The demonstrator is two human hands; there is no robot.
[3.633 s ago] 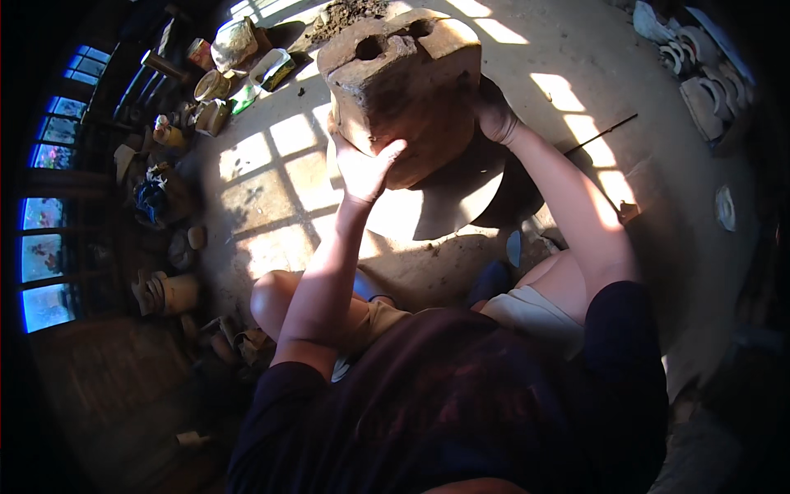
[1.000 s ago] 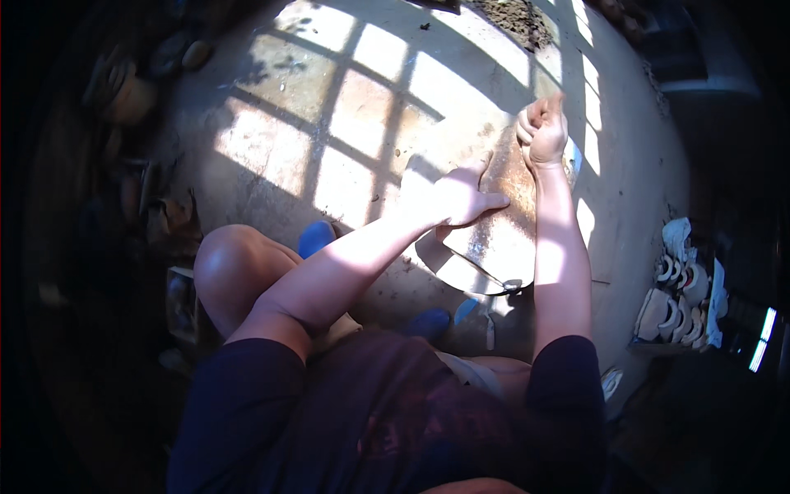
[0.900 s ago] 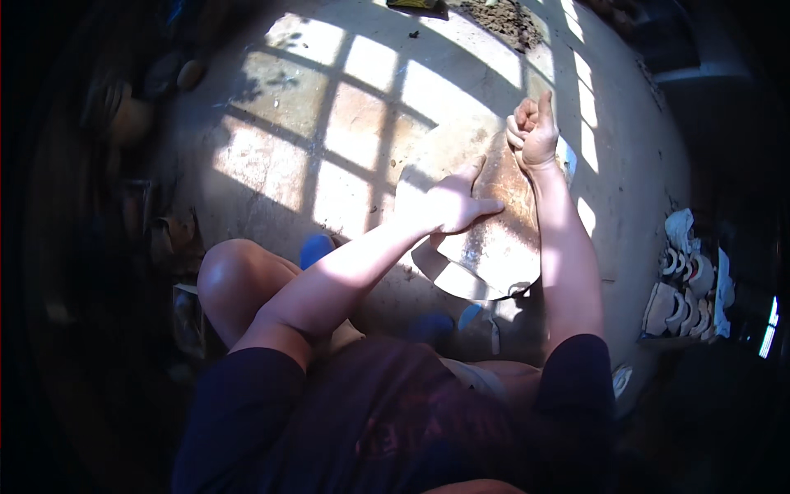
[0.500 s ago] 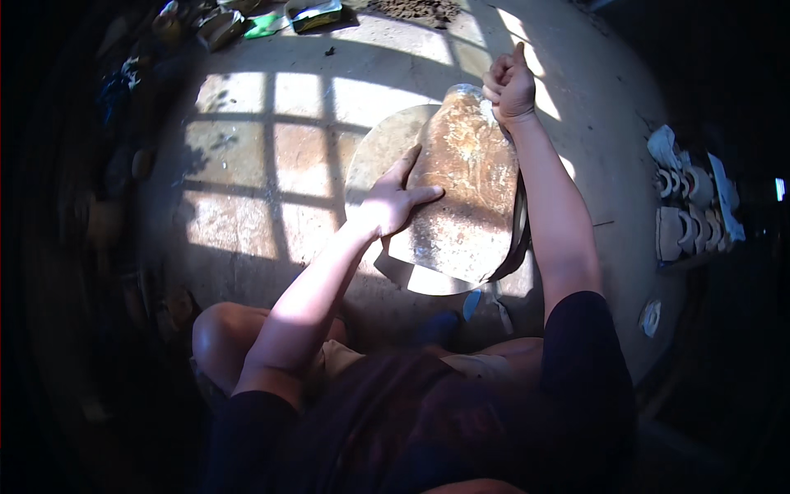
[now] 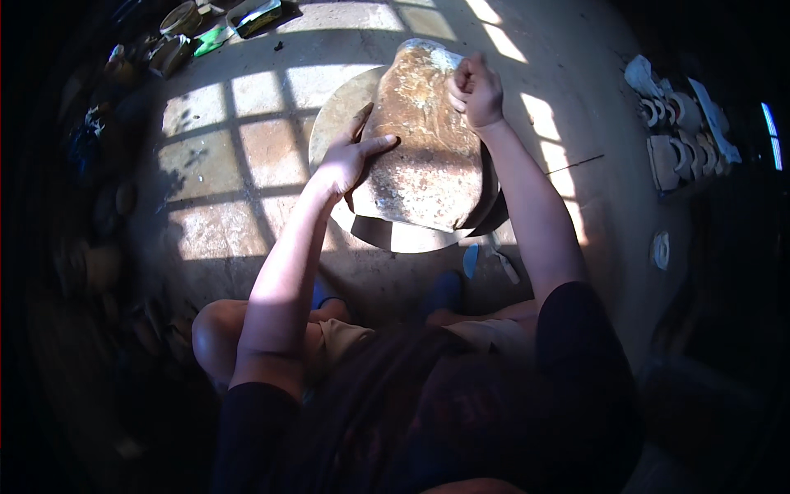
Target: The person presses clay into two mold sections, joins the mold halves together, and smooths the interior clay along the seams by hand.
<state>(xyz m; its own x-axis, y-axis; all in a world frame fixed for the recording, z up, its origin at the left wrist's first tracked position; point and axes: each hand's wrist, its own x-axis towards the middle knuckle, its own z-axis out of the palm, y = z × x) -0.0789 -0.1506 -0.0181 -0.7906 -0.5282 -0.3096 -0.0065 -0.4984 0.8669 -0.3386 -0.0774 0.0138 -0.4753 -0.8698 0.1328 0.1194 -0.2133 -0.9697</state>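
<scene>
A heavy rust-and-white mottled block (image 5: 424,177) with a rounded narrow top lies on a round pale board (image 5: 331,123) on the floor. My left hand (image 5: 350,160) grips its left side, fingers along the edge and thumb across the upper face. My right hand (image 5: 477,95) is at the upper right edge with fingers curled in; what they hold, if anything, is unclear. A small blue blade (image 5: 471,260) and a pale-handled tool (image 5: 506,267) lie below the board.
Curved pale pieces (image 5: 683,156) are grouped at the right, near a white ring (image 5: 660,251). A thin rod (image 5: 576,165) lies right of the board. Containers (image 5: 251,16) and a green item (image 5: 210,41) are at the upper left. My knees and blue footwear (image 5: 444,288) are below.
Since the earliest frame, the block's holed face has given way to the flat mottled one. Over the last second it shows higher and further left as the view shifts; both hands stay at it.
</scene>
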